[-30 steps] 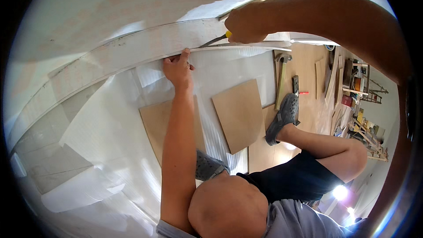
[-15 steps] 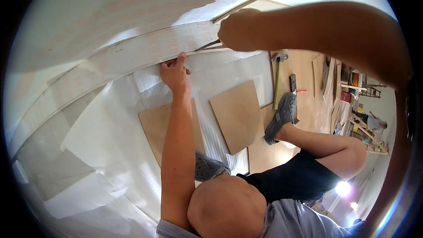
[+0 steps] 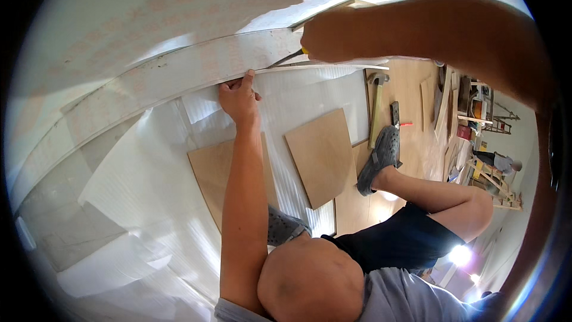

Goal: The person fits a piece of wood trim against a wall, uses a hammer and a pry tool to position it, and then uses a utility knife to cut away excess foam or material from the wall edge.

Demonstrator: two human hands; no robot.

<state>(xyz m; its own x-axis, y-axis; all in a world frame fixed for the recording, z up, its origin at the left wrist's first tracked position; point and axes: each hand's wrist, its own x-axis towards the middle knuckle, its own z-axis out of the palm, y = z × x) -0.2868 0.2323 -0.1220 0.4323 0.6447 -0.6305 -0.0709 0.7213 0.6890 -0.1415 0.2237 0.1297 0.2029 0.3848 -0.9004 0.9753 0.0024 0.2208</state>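
Observation:
My left hand [image 3: 239, 96] is closed at the lower edge of a long white board [image 3: 161, 70], its thumb on the edge and its fingers curled underneath. A thin pale strip [image 3: 351, 67] runs along that edge to the right. In my closed right hand [image 3: 328, 37] is a slim tool [image 3: 287, 59] with a dark metal shaft and a bit of yellow handle. Its tip meets the seam between board and strip, just right of my left thumb. My fist hides most of the handle, so its exact kind cannot be told.
White foam sheeting [image 3: 137, 173] covers the floor, with a loose plywood piece [image 3: 322, 158] on it. A hammer [image 3: 376, 107] lies beside my grey clog [image 3: 384, 155]. Timber pieces [image 3: 444, 104] lie farther right, where another person [image 3: 500, 162] is near a wooden ladder [image 3: 497, 185].
My right hand has shifted slightly right, and more of the tool's yellow handle shows. The thin strip's right end has come into view below my forearm. My left hand stays nearly in place.

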